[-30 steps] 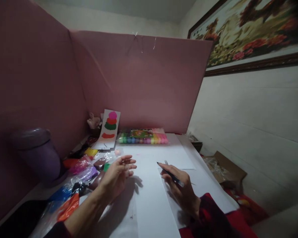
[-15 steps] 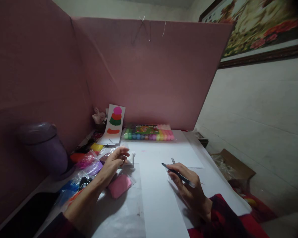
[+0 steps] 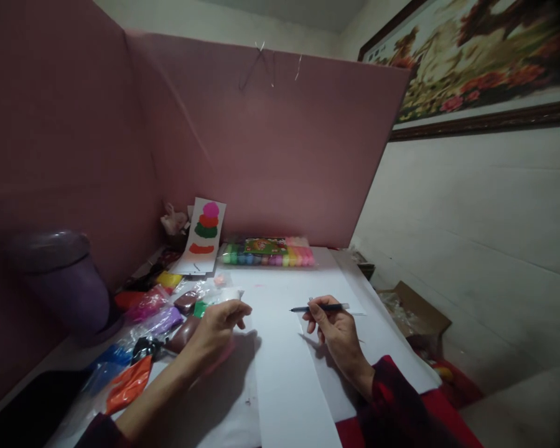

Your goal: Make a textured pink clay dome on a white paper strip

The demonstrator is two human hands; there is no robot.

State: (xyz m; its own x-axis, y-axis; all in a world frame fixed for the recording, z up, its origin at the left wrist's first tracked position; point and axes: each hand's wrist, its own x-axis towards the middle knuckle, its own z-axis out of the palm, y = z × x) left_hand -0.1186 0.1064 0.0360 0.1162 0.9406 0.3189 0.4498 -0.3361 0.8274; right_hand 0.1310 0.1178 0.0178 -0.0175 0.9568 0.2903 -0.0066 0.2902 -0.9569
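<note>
Black-barrelled and slim, a pen [image 3: 332, 307] is clamped between the thumb and fingers of the right hand [image 3: 338, 333], its tip pointing left over the white paper strip [image 3: 289, 379] that runs up from the tabletop's [image 3: 396, 358] front edge. The left hand [image 3: 219, 323] hovers to the left of the strip, half open, its fingers loosely curled; I cannot tell whether its thumb meets them.

Along the tabletop's left edge lie clear bags of coloured lumps: yellow [image 3: 170, 279] toward the back left corner, purple [image 3: 168, 320] nearer, and orange [image 3: 129, 382] toward the front left corner. Near the back edge, a clear pack [image 3: 268, 256] holds a row running from green and blue through yellow to pink. Beyond the right edge, an open cardboard box [image 3: 432, 311] contains crumpled clear plastic. A purple bin [image 3: 74, 295] stands by the left edge, its inside hidden.
</note>
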